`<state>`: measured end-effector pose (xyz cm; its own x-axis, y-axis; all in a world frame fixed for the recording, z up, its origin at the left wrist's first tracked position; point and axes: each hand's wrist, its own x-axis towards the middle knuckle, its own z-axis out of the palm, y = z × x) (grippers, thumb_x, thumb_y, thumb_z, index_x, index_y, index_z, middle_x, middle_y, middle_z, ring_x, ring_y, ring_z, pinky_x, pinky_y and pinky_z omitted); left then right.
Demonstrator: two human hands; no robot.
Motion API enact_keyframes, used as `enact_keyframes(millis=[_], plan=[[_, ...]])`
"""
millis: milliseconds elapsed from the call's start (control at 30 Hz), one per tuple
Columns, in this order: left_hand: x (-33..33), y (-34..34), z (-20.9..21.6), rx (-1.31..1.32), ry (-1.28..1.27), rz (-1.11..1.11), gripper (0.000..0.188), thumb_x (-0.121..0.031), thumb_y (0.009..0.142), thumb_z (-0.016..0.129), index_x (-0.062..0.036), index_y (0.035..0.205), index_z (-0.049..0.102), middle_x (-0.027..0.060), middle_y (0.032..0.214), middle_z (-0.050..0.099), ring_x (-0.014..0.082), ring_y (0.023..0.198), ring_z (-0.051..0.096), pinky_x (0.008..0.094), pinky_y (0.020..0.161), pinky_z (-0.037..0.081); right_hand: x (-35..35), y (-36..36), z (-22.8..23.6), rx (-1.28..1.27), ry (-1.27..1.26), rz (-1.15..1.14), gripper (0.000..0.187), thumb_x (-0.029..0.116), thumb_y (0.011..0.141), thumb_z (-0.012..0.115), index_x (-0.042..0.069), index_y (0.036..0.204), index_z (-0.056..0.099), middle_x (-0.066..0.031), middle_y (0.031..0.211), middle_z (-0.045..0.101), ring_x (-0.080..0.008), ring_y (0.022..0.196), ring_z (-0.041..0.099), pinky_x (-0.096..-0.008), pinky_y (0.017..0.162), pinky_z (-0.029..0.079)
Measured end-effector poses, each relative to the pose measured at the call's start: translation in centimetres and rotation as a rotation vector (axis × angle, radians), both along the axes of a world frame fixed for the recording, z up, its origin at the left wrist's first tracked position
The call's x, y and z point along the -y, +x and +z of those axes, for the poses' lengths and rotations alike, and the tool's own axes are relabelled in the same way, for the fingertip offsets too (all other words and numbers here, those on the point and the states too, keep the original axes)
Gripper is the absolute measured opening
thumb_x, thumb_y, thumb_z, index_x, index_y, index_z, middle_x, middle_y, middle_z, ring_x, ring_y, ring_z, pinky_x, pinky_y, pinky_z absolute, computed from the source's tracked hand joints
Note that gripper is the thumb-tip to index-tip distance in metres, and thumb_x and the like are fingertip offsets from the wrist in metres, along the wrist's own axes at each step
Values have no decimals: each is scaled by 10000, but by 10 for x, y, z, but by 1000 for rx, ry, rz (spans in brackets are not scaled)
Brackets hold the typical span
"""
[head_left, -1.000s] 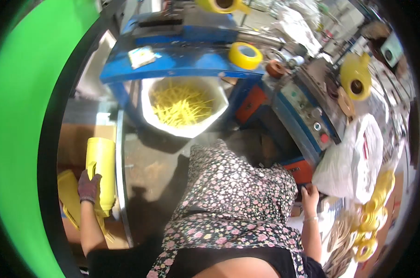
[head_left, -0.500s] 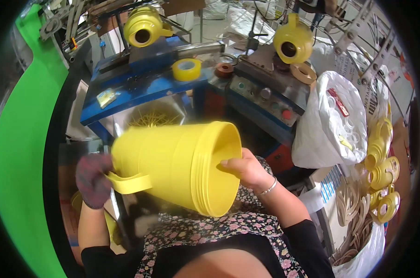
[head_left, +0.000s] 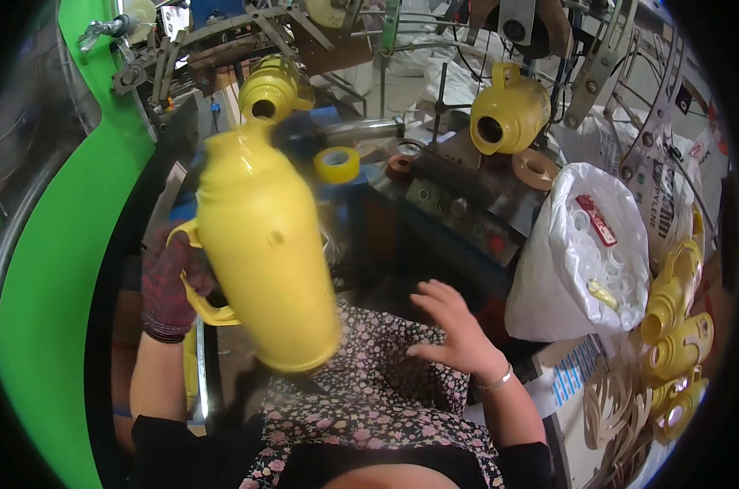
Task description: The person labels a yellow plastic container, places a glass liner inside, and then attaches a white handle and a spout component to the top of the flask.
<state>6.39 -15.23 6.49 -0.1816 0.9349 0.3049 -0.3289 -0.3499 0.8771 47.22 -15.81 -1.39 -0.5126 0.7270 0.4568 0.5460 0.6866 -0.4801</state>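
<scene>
Your gloved left hand has its fingers closed round the handle of a yellow jug, tilted left of centre in the frame, neck toward the upper left. Your bare right hand, lower right of centre (well short of the white bag at right), spreads its fingers wide, apart from the jug.
</scene>
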Motion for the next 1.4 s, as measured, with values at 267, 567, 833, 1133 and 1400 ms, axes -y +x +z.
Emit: enact_keyframes(millis=[267,567,833,1133,1400], plan=[[-2,40,73,-672,-187,-412,301,-139,644,744,-8,898,650,58,764,645,123,544,563,241,495,436,8,-47,58,-351,438,142,685,467,665,835,42,1142,587,-215,1249,497,-372,1133,491,-450,981,400],[-34,46,13,-566,-236,-630,477,-190,533,886,-2,908,660,54,808,650,159,693,614,268,609,474,12,-54,58,-398,377,263,402,421,755,751,77,940,656,-82,984,606,-288,909,567,-386,826,451],[-41,63,5,-796,-192,-616,428,-155,538,816,7,906,669,62,797,653,181,711,626,296,647,503,7,-46,55,-297,376,320,266,335,781,743,86,796,651,-66,761,574,-258,686,566,-373,649,453],[-39,51,32,-1075,8,-400,300,-65,598,794,-92,882,699,93,891,668,243,827,655,355,710,526,-7,-37,47,-352,413,272,304,290,812,703,54,994,644,-158,1057,565,-323,995,553,-410,848,453],[-7,82,-27,-1640,831,107,319,-343,724,782,-196,986,673,11,798,629,227,672,616,338,557,476,-22,-34,-28,-679,-846,-6,589,47,821,651,20,1348,390,-111,1074,595,-163,861,612,-277,723,529]])
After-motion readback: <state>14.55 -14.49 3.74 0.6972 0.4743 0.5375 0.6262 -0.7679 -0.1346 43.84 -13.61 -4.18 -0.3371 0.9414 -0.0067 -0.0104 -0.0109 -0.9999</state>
